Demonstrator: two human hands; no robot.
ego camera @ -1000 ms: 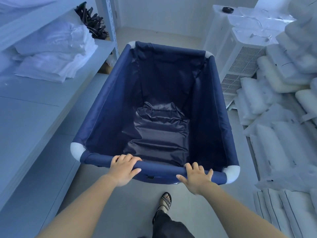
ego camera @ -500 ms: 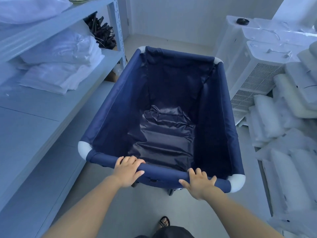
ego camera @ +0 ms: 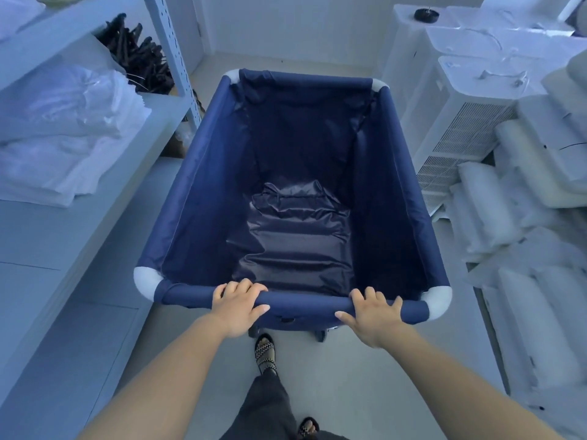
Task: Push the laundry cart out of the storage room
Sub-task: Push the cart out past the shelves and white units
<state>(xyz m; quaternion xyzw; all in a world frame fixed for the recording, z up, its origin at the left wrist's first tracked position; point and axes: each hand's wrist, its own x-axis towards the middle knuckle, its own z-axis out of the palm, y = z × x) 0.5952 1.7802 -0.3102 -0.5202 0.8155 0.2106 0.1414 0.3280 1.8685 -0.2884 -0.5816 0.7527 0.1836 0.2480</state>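
Empty-looking navy fabric laundry cart (ego camera: 301, 242) should roll lightly; cloth walls (ego camera: 190, 201) are soft, so left hand (ego camera: 236, 308) and right hand (ego camera: 373, 315) grip the stiff near rail (ego camera: 305, 304).

Navy fabric laundry cart (ego camera: 203, 198), white corner caps, upright on the floor, unloaded.

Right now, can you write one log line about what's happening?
dark blue fabric laundry cart | left hand grips near rail | right hand grips near rail | cart not yet out
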